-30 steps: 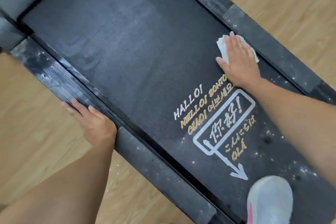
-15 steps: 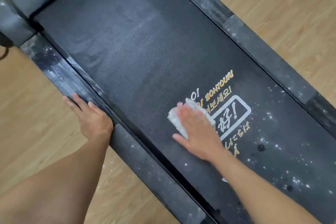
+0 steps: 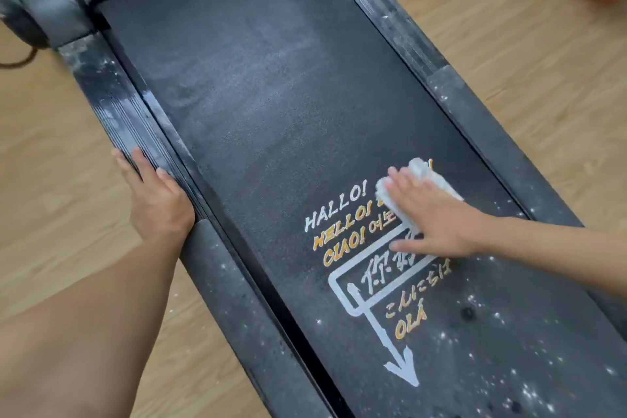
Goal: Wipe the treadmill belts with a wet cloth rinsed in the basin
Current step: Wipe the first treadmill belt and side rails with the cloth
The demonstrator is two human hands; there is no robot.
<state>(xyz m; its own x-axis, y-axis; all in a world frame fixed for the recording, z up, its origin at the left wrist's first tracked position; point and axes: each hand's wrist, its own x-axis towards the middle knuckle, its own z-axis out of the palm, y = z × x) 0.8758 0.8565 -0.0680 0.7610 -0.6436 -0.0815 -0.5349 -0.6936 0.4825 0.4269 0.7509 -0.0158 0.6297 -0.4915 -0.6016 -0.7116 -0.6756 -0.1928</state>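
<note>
Right hand (image 3: 437, 214), fingers flat on the cloth (image 3: 420, 176), sweeps back rightward over the belt (image 3: 271, 95) lettering, left hand (image 3: 156, 200) flat on the side rail (image 3: 129, 119); white specks (image 3: 492, 383) behind the right wrist still need wiping.

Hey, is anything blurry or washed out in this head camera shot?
Head view: the right hand and white cloth look motion-blurred; the left hand and the printed lettering are sharp; a pale sheen lies on the far belt.
</note>
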